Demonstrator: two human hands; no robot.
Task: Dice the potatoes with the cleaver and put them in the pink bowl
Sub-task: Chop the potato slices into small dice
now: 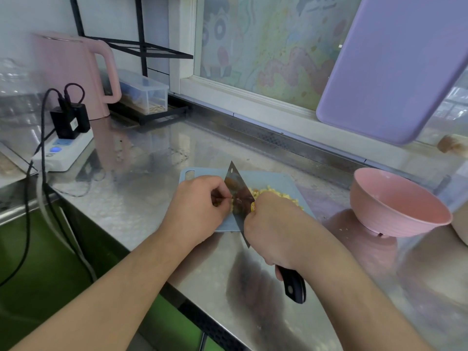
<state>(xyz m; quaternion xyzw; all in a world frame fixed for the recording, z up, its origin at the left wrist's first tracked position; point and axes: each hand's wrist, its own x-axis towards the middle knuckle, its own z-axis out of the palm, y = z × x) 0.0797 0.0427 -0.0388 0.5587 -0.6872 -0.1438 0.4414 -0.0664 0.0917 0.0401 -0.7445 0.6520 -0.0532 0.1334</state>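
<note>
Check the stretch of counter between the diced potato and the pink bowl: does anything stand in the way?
Nothing visible does. The diced potato lies on the blue cutting board; the pink bowl sits to its right on the steel counter, with only bare counter and a few scraps between.

I read the counter (157,198) as brushed stainless steel, glossy enough to mirror what stands on it. The cleaver (236,196) has a bright, reflective metal blade and a smooth black handle, seemingly plastic, with a rivet. The board (283,181) looks like matt grey-blue plastic. The bowl (395,209) is pink with a dull, faintly speckled finish. The kettle (73,69) appears as smooth matt pink plastic; the box (144,91) beside it is clear plastic.
</note>
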